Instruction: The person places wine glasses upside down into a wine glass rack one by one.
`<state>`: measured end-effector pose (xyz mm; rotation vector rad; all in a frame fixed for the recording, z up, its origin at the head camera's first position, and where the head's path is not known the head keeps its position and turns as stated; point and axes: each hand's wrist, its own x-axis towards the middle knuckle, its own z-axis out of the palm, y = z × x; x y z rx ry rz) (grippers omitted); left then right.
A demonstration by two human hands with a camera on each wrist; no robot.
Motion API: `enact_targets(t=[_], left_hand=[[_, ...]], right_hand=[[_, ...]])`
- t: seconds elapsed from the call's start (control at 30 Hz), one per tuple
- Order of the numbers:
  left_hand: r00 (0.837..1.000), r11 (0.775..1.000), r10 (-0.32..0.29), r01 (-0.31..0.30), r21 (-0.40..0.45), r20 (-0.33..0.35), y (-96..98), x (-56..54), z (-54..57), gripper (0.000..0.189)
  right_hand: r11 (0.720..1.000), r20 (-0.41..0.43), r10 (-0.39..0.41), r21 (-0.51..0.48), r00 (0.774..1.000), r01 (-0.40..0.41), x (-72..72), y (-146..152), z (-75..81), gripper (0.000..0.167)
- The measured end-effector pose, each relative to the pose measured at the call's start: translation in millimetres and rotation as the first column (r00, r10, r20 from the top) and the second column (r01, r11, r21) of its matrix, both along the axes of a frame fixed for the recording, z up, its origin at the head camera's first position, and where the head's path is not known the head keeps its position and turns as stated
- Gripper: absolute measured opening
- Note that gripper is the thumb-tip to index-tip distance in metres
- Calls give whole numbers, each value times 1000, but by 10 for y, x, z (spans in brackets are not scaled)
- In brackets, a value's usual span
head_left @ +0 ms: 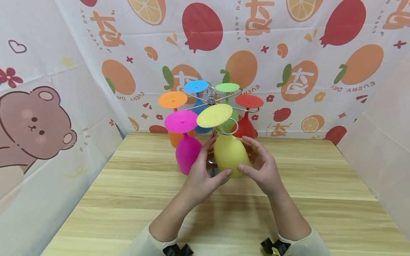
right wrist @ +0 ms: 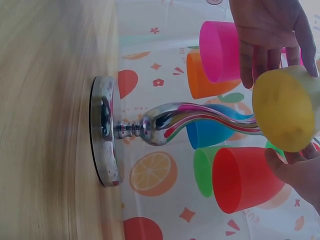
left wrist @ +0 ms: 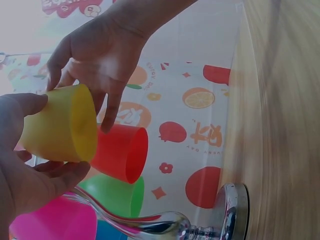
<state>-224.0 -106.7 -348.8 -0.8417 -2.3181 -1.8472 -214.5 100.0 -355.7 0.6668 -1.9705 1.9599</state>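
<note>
A yellow plastic goblet (head_left: 229, 154) hangs upside down at the front of a metal wire rack (head_left: 212, 101), its round foot above a wire loop and tilted. My left hand (head_left: 201, 176) holds its bowl from the left, thumb toward the front and fingers behind. From the right, my right hand (head_left: 263, 169) holds the same bowl, its thumb (right wrist: 280, 170) near the rim in the right wrist view. The goblet's open rim (left wrist: 84, 122) shows in the left wrist view. Beside the left hand hangs a magenta goblet (head_left: 187, 154).
Orange (head_left: 173, 100), blue (head_left: 196, 86), green (head_left: 227, 87) and red (head_left: 249, 101) goblets hang upside down around the rack. A curved chrome post (right wrist: 170, 120) rises from a round base (right wrist: 105, 135) on the wooden table (head_left: 128, 206). Behind stands a fruit-print cloth (head_left: 269, 67).
</note>
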Motion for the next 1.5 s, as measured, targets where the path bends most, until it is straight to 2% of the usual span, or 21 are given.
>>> enact_targets(t=[0.27, 0.57, 0.87, 1.3, 1.5], left_hand=[[999, 999, 21, -22, -33, -27, -10, 18, 10, 83], [997, 998, 25, -30, -61, -74, -22, 20, -15, 74], [994, 995, 44, -54, -89, -103, -17, 42, -3, 74], [983, 987, 65, -88, -134, -170, -6, 39, -9, 70], [972, 982, 76, -111, -153, -222, 1, 42, -21, 68]], right_hand=[[998, 3, 38, 41, 999, -38, -22, 11, -3, 76], [994, 84, 8, 112, 996, -17, -47, 17, -17, 80], [989, 99, 6, 149, 995, -20, -79, 6, -54, 81], [975, 136, -16, 220, 991, -14, -82, -4, -97, 82], [974, 164, -17, 226, 986, -21, -84, -6, -99, 81]])
